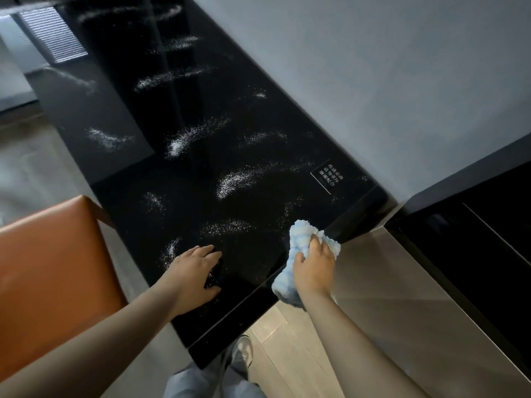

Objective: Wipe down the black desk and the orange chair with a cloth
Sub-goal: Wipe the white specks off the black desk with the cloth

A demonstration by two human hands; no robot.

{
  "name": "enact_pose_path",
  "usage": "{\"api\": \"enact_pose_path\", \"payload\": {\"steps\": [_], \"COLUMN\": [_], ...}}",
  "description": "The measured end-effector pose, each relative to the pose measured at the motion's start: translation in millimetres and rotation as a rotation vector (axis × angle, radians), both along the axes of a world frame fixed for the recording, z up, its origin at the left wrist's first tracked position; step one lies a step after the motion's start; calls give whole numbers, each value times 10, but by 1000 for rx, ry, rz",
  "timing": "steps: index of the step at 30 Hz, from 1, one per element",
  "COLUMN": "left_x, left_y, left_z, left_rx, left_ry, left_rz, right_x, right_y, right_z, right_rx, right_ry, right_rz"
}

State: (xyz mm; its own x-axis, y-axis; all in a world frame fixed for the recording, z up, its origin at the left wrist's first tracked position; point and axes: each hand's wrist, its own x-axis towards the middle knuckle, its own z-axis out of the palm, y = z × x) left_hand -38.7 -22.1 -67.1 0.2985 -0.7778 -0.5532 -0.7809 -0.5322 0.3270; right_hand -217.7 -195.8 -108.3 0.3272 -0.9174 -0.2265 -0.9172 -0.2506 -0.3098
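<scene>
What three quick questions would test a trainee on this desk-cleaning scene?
1. True or false: the right hand grips the cloth.
2. What stands beside the desk? A: a chair. B: a bucket. C: a lamp.
3. What is strewn over the desk?

Key: 1 true. 2 A. 3 white powder.
</scene>
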Motion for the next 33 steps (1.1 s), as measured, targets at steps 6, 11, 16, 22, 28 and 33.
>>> {"api": "enact_pose_path", "payload": {"steps": [6, 11, 16, 22, 28, 33], "left_x": [-135, -32, 119, 189, 270, 325], "left_y": [348, 589, 821, 1082, 1315, 1412], "left_z": [-10, -24, -77, -153, -192, -191], "left_rx": [-10, -6, 45, 17, 18, 31], "left_ry": [-34, -78, -101, -97, -63, -53], "left_rz": [69, 36, -11, -66, -104, -140], "right_x": [-30, -18, 32, 92, 145, 181], "right_y": [328, 622, 978, 1439, 1858, 2090], "right_z": [11, 7, -12, -41, -39, -45], "right_rx": [-13, -25, -33, -17, -41, -47], "right_ry": [3, 11, -1, 10, 10, 12], "right_rz": [83, 113, 93, 104, 147, 151]}}
